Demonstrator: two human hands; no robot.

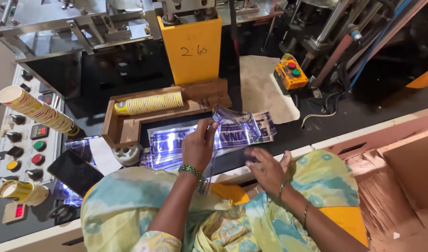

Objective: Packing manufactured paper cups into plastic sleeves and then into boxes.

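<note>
Left hand (198, 145) pinches the top edge of a thin, clear, blue-printed plastic bag (236, 125), likely light, limp and slippery; right hand (266, 169) hovers open beside it.

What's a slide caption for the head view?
Left hand lifts a clear printed bag beside stacked paper cups; right hand hovers below.

grey metal machine frame (60, 21) along the top edge, yellow block (191, 44) at its centre, black worktop (344, 114), control panel (23, 154) with coloured buttons at the left edge, yellow button box (291, 73), brown cardboard carton (400, 172) at the right edge, bright overhead light
</note>
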